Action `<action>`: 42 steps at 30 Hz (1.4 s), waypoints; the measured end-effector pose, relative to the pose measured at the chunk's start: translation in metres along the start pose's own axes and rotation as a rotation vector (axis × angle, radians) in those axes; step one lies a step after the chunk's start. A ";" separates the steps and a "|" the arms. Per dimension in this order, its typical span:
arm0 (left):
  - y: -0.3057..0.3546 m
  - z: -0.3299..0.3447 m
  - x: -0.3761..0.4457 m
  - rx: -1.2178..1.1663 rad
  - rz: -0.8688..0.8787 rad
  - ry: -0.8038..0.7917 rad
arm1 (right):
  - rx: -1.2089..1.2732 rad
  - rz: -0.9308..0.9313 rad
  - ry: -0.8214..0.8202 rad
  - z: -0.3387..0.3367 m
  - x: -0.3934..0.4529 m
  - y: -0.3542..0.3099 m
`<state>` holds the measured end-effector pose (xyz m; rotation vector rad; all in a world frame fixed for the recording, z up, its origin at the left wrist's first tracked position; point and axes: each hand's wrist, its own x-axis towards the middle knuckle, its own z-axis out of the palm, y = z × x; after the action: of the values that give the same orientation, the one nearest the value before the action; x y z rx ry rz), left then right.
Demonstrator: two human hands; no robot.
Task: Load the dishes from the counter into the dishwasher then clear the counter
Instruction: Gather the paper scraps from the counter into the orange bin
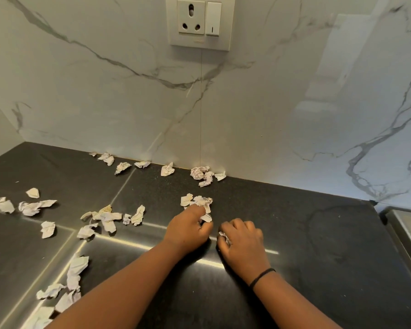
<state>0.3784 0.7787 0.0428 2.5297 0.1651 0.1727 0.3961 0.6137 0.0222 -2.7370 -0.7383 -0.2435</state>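
Observation:
Crumpled paper scraps lie scattered over the black counter (318,245). My left hand (188,230) grips a paper scrap (205,217) at the near edge of a small pile of scraps (197,200). Just to its right, my right hand (241,241) is curled round another crumpled scrap (224,236), which shows at the fingers. More scraps lie along the foot of the wall (201,174), in the middle left (109,218) and at the near left (73,276). No dishes are in view.
A marble wall (271,103) with a socket and switch plate (199,22) rises behind the counter. A steel edge, perhaps a sink (406,224), shows at the far right. The right part of the counter carries no paper.

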 end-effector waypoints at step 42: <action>-0.011 -0.051 -0.521 -1.189 -0.989 0.748 | 1.424 0.957 -0.896 0.017 -0.378 -0.242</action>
<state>-0.1432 0.7343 0.0330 0.9310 1.1551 0.5786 -0.0490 0.6435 -0.0256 -1.3627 0.3120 1.2315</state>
